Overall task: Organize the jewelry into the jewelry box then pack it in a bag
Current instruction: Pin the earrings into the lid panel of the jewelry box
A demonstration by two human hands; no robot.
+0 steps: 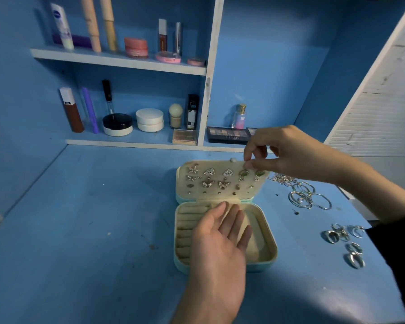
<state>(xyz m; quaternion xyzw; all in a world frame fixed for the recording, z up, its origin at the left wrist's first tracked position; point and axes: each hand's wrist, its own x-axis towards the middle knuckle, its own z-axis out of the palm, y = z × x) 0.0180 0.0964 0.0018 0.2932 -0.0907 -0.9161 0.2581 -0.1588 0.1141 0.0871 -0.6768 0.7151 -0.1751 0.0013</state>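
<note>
Mint jewelry box (272,251): earrings (208,173) pinned; right hand (288,153) pinches lid (182,183) edge, left hand (218,249) flat, empty; hoops (309,197), rings (344,235) loose; bag unseen.

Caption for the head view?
Right hand pinches the edge of the jewelry box lid; left hand lies open over the base.

It was a home vanity corner: blue-painted wooden shelves (117,60) held cosmetic tubes (62,26) and cream jars (149,119).
</note>
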